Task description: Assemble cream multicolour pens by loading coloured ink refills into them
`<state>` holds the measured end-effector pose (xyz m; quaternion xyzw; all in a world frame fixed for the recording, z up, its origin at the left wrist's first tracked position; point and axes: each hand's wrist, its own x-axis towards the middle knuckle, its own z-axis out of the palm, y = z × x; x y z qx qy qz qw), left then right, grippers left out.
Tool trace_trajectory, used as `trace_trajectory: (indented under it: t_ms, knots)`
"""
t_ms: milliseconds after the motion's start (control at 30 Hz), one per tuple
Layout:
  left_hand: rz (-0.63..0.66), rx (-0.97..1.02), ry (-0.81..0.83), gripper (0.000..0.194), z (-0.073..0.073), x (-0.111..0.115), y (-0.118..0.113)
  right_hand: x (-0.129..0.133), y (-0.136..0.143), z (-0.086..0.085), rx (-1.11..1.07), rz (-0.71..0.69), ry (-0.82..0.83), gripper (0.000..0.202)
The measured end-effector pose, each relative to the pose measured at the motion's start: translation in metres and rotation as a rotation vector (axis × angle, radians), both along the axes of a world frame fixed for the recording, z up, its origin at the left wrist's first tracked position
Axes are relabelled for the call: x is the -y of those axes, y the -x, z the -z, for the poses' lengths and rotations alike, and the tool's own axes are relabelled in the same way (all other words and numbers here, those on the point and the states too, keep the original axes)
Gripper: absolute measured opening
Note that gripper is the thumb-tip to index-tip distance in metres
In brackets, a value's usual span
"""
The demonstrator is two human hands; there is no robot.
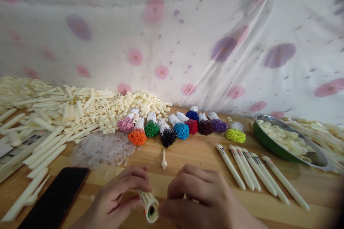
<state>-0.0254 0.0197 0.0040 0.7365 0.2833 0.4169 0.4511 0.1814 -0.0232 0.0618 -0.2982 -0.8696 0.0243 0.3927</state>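
My left hand [122, 195] pinches a cream slotted pen part [149, 205] between thumb and fingers, its round open end tilted towards me. Bits of orange and green show inside it. Close beside that open end, my right hand [197, 196] has its fingers curled together; their tips are partly hidden, and I cannot make out what they hold. Just beyond both hands lies a small cream pointed piece [163, 160]. Behind it stand bundles of white-stemmed refills with coloured ends, among them orange [137, 136], black [167, 135] and light blue [181, 128].
Loose cream pen parts [80, 103] are heaped at the back left, with small clear pieces [104, 150] in front. A black phone [55, 198] lies at the left. Several assembled pens [231, 166] lie at the right, near a green-sided bowl [276, 150] of cream parts.
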Motion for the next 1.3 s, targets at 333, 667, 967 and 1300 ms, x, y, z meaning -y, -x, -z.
trace_trajectory:
  t_ms: [333,667,967,1300]
  knots:
    - [0.086,-0.152,-0.008,0.045,0.001,0.001,0.004,0.009,0.003,-0.024,0.369,0.019,0.138,0.024]
    - [0.16,-0.196,0.016,0.046,0.0,-0.001,0.004,0.009,0.006,-0.01,0.417,0.028,0.038,0.019]
    - [-0.034,-0.151,-0.025,0.038,0.008,-0.001,0.002,0.011,0.001,-0.007,0.182,0.133,0.221,0.02]
    - [-0.307,-0.043,-0.393,0.033,0.005,-0.004,0.008,0.012,0.015,0.007,-0.143,0.128,0.594,0.035]
